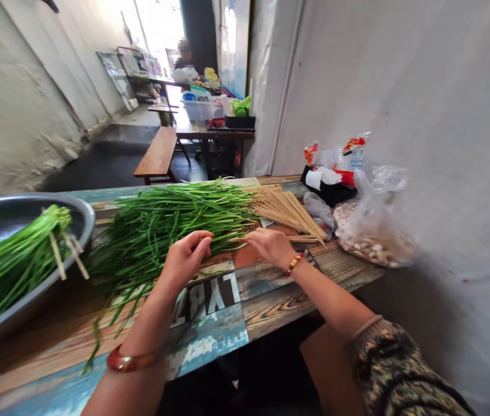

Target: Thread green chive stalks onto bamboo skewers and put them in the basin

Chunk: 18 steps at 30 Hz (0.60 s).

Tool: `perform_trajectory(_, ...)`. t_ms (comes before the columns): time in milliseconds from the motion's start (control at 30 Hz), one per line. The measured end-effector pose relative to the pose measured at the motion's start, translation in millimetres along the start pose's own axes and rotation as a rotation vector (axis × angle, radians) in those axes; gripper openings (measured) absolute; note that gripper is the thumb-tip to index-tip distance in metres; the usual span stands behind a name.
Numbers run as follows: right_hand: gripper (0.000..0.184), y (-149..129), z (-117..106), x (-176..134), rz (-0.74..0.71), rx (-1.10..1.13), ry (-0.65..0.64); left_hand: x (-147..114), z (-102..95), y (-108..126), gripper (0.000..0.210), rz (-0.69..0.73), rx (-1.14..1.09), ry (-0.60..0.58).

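Note:
A large heap of long green chives (175, 208) lies across the table, with its pale stalk ends toward the right. In front of the heap, my left hand (186, 257) is closed, thumb against curled fingers; whatever it may hold is hidden. My right hand (271, 247) pinches a thin bamboo skewer (237, 239), whose tip points left toward my left hand. A spread of loose bamboo skewers (286, 209) lies just beyond my right hand. At the left, a metal basin (84, 222) holds chives (15, 254) with skewers stuck through their stalk ends.
On the table's right side, against the wall, sit a clear plastic bag (370, 234) of small pale pieces and a black bag (329, 188) with packets. Farther back are a wooden bench (158, 151), another table with a plastic bin (204, 110), and a person (183, 55).

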State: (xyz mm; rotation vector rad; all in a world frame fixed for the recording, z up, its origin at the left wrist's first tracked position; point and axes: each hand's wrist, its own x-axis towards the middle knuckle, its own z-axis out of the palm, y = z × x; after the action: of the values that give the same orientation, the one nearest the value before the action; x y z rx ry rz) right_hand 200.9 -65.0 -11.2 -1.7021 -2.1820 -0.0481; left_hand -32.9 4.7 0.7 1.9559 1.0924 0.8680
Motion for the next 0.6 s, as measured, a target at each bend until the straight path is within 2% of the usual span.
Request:
perform_trajectory(167, 0.03, 40.8, 16.7, -9.6, 0.039, 0.082, 0.019, 0.3, 0.3, -7.6, 0.033, -0.045, -0.151, 0.14)
perform_trajectory(300, 0.031, 52.1, 30.2, -10.4, 0.05, 0.128, 0.098, 2.0, 1.9, -14.7, 0.03, -0.077, -0.248, 0.198)
perform_trajectory(433, 0.032, 39.4, 23.2, -6.5, 0.124, 0.098, 0.226, 1.0, 4.1, -17.3, 0.029, -0.046, -0.182, 0.195)
perform_trajectory(533, 0.034, 15.9, 10.0, 4.5, 0.127, 0.07, 0.213, -0.4, 6.8, -18.0, 0.025, 0.049, -0.014, 0.175)
perform_trajectory(600, 0.037, -2.7, 2.9, 15.1, 0.137, 0.161, 0.189, -1.6, 9.8, -18.0, 0.022, 0.136, 0.138, 0.144)
